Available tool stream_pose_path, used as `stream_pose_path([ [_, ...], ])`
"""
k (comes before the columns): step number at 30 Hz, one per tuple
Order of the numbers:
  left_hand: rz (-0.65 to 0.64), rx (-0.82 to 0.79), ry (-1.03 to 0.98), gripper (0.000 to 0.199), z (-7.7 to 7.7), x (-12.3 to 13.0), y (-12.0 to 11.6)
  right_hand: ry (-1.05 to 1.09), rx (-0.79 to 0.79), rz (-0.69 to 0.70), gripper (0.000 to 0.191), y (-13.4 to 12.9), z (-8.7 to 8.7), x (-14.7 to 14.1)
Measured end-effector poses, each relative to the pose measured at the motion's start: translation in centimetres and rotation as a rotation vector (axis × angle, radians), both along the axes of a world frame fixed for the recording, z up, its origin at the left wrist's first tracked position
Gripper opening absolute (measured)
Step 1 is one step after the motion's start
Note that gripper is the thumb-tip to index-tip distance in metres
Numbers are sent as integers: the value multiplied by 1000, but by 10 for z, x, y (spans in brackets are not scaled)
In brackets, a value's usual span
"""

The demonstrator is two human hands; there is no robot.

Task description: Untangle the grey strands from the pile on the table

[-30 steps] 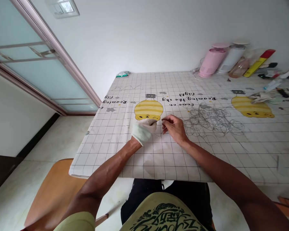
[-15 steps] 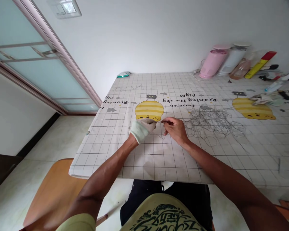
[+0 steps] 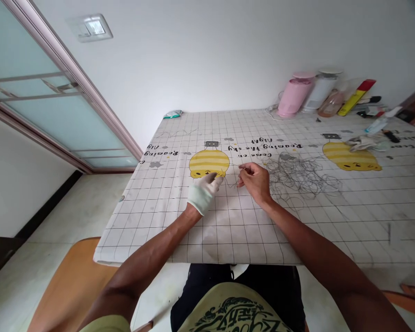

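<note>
My left hand (image 3: 204, 188) wears a pale glove and hovers over the printed yellow bear on the tablecloth. Its fingers are stretched and apart, with no object visible in them. To its right, my bare right hand (image 3: 255, 180) is closed in a pinch on a thin grey strand, of which only faint bits show near the fingertips. Beyond the right hand lies a loose, springy tangle of thin grey strand (image 3: 297, 173), spread in many loops. Whether it is wire or thread I cannot tell.
A checked tablecloth (image 3: 152, 235) covers the table. At the back right stand a pink cylinder (image 3: 295, 97), a white cylinder (image 3: 321, 92), a bottle (image 3: 330, 103) and a yellow-red box (image 3: 357, 97). A crumpled glove (image 3: 363, 142) lies at right; a green-white packet (image 3: 173, 114) at back left.
My left hand has opened from a pinch and drawn slightly away from the right. The right hand stays pinched, a little farther right. The view has shifted slightly.
</note>
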State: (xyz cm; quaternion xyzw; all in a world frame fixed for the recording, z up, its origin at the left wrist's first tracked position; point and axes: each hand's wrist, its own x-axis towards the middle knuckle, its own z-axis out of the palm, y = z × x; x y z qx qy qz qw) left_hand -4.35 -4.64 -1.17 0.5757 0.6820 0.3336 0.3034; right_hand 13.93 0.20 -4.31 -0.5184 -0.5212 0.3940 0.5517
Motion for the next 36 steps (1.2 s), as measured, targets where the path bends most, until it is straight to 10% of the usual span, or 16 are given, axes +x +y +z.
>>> stream_pose_path([
  [16,-44,-194,-245,36,-20,8,9,-54,36,107,14,-22,-2,-13],
  [36,-70,-195,-494,27,-4,-4,6,62,-57,152,25,-15,-6,-1],
])
